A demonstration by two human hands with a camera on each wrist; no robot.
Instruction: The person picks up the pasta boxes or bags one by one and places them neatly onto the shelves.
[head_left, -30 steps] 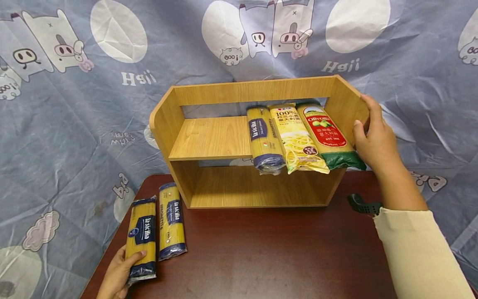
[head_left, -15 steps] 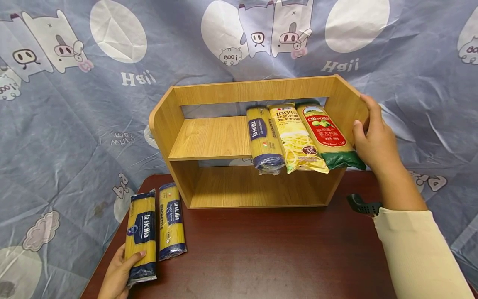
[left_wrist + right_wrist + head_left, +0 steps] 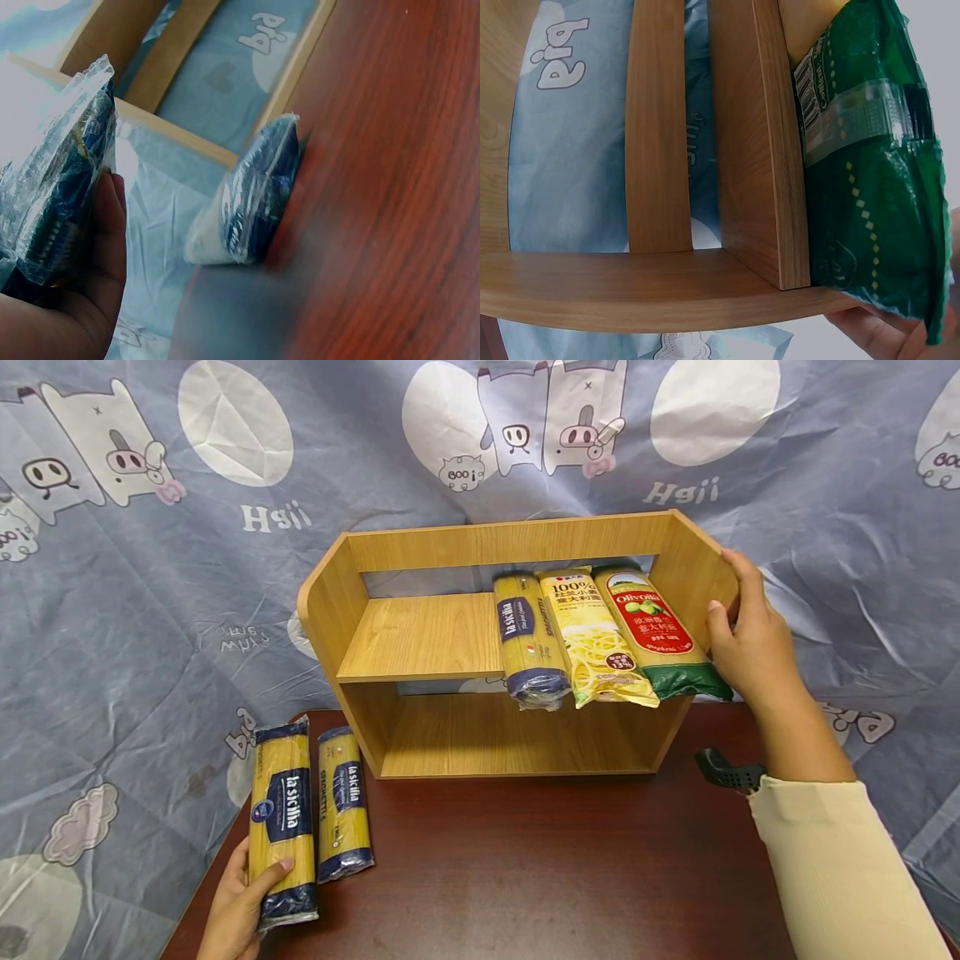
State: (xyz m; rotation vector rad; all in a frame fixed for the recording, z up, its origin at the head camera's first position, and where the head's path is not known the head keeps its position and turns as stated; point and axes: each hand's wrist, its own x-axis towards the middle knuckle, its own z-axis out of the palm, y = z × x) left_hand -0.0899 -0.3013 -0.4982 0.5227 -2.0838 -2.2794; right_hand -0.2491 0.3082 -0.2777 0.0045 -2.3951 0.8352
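My left hand (image 3: 236, 902) grips the lower part of a yellow spaghetti pack (image 3: 283, 802) with dark blue ends, its thumb across the front. The pack is raised above the table; the left wrist view shows its clear wrapper end (image 3: 67, 180) close up. Beside it, a second such spaghetti pack (image 3: 347, 810) lies on the table, left of the wooden shelf (image 3: 427, 639). At the shelf's right side panel, my right hand (image 3: 757, 647) holds the edge. Right by the thumb is the green-ended Olivoilà spaghetti pack (image 3: 656, 627); the right wrist view shows its green end (image 3: 870, 217).
On the upper board, a yellow noodle pack (image 3: 596, 635) and a blue-ended spaghetti pack (image 3: 531, 639) lie side by side, overhanging the front. The lower board (image 3: 517, 735) sits beneath. A printed cloth (image 3: 150, 635) hangs behind the dark red table (image 3: 525, 860).
My left hand has raised and tilted the spaghetti pack, its far end now higher in the head view. The right hand stays on the shelf's side panel.
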